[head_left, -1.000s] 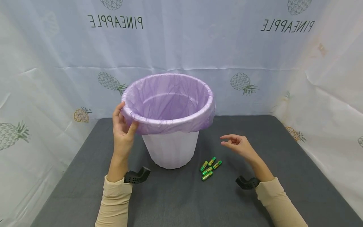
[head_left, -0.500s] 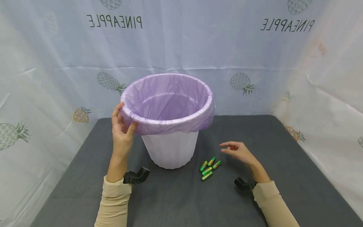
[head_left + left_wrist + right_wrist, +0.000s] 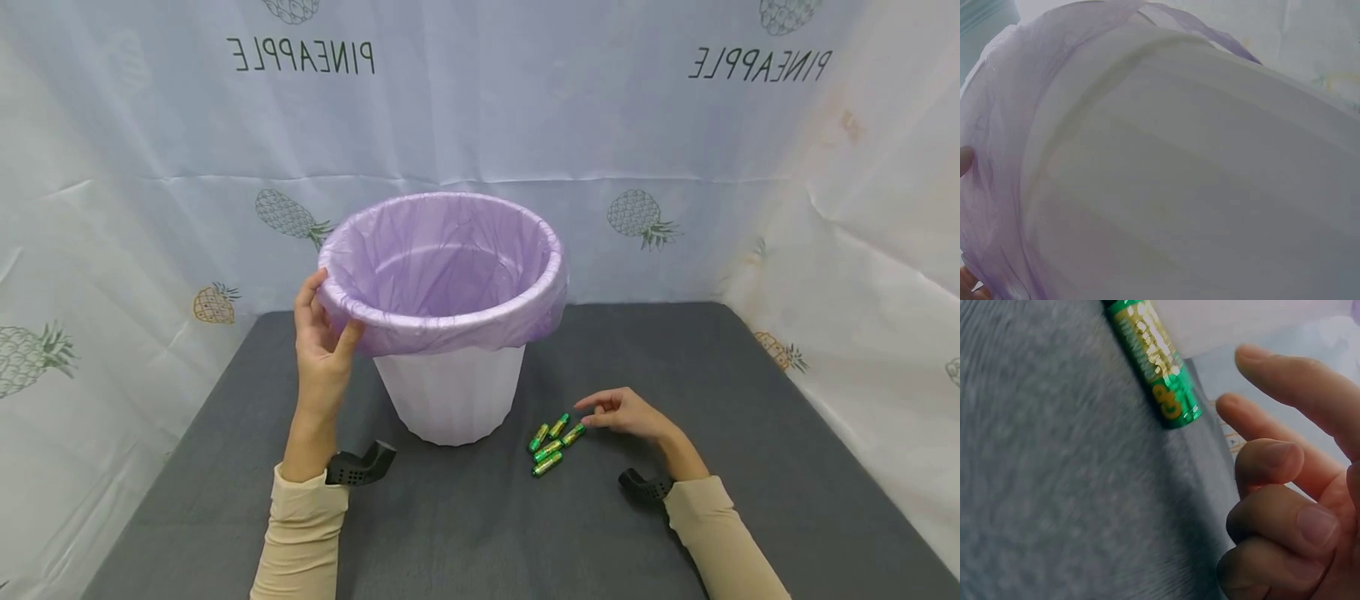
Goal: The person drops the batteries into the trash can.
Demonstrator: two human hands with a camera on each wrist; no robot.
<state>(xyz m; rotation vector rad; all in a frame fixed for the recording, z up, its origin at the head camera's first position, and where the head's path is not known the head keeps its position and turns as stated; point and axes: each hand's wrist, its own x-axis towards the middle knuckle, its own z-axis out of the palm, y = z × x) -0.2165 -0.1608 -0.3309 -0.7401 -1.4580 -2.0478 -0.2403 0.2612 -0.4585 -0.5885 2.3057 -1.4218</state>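
A white trash can [image 3: 450,392] stands on the dark table, with a purple liner bag [image 3: 450,333] folded over its rim. My left hand [image 3: 322,358] grips the lined rim at its left side, thumb in front and fingers farther back. In the left wrist view the can's white wall [image 3: 1179,156] fills most of the picture. Several green and gold batteries [image 3: 547,451] lie in a cluster right of the can. Just beyond the rightmost one is my right hand [image 3: 626,414], thumb and index finger parted with nothing between them. The right wrist view has one battery [image 3: 1154,362] close ahead of the fingers.
A dark grey cloth [image 3: 450,533] covers the table. Behind and on both sides hangs a pale curtain [image 3: 480,100] with pineapple prints. Each wrist wears a black camera mount, one at the left wrist [image 3: 362,464] and one at the right [image 3: 643,485].
My right hand has come down and slightly left, to the edge of the battery cluster. The left hand keeps its hold on the rim, and the batteries lie as before.
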